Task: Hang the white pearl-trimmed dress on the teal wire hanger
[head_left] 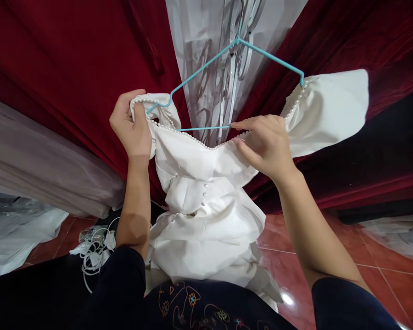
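A white dress (206, 165) with pearl trim along its neckline hangs in front of me on a light blue hanger (206, 65). Small round buttons run down its waist. My left hand (132, 121) is closed around the pearl-edged left sleeve, near that end of the hanger. On the other side, my right hand (266, 142) pinches the neckline's edge, its index finger at the hanger's lower bar. The right sleeve (333, 110) spreads out beyond this hand, beneath the hanger's right tip. The dress's lower part falls toward my body.
Dark red curtains (72, 59) hang on both sides, with sheer white fabric and a white scrolled metal frame (232, 78) between them. Tangled white cables (94, 256) lie at lower left. Red tiles (285, 261) cover the floor.
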### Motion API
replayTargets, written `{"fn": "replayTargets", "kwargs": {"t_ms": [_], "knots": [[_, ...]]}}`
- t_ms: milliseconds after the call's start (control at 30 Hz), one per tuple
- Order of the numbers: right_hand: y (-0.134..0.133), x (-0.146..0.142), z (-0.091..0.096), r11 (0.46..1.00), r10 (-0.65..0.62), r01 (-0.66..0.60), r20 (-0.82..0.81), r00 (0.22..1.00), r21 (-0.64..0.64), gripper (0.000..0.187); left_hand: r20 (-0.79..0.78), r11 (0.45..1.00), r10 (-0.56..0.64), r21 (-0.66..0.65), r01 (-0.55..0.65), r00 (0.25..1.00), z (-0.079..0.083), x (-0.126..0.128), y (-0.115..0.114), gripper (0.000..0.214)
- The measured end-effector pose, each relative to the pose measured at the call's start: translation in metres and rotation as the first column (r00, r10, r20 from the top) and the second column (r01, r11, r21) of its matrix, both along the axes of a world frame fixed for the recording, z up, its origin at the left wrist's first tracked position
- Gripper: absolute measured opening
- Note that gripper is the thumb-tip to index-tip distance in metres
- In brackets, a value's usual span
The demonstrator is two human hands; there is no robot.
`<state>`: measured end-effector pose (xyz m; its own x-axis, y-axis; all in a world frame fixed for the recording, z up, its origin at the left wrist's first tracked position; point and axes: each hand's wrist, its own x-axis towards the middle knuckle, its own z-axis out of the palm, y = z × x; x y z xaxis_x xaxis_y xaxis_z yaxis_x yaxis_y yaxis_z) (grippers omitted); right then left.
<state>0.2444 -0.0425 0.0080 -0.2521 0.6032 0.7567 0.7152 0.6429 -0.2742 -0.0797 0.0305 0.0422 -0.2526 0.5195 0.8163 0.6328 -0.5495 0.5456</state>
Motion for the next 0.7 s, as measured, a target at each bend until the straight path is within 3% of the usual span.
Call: {"fn": "replayTargets", "kwargs": {"t_ms": [133, 267, 367, 500, 700], "knots": [[0.003, -0.010, -0.005, 1.000, 0.008, -0.008, -0.043, 0.999, 0.014, 0.026, 0.062, 0.996, 0.079, 0.041, -0.081, 0.995, 0.000, -0.043, 0.001, 0.030], [0.006, -0.018, -0.007, 1.000, 0.002, 0.000, -0.088, 0.996, 0.019, 0.023, 0.113, 0.977, 0.207, -0.080, -0.199, 0.972, -0.008, -0.068, -0.014, 0.027], [0.008, -0.021, -0.008, 0.999, 0.010, -0.007, -0.115, 0.993, 0.033, 0.024, 0.228, 0.979, 0.137, -0.176, -0.098, 0.964, -0.017, -0.060, -0.024, 0.021], [0.011, -0.020, -0.010, 0.998, 0.007, -0.001, -0.119, 0.993, 0.056, 0.026, 0.321, 0.984, 0.008, -0.171, 0.050, 0.947, -0.027, -0.040, -0.035, 0.008], [0.016, -0.019, -0.016, 0.993, 0.022, -0.007, -0.127, 0.992, 0.117, 0.030, 0.544, 0.938, -0.181, -0.155, 0.310, 0.819, -0.034, -0.026, -0.043, 0.026]]}}
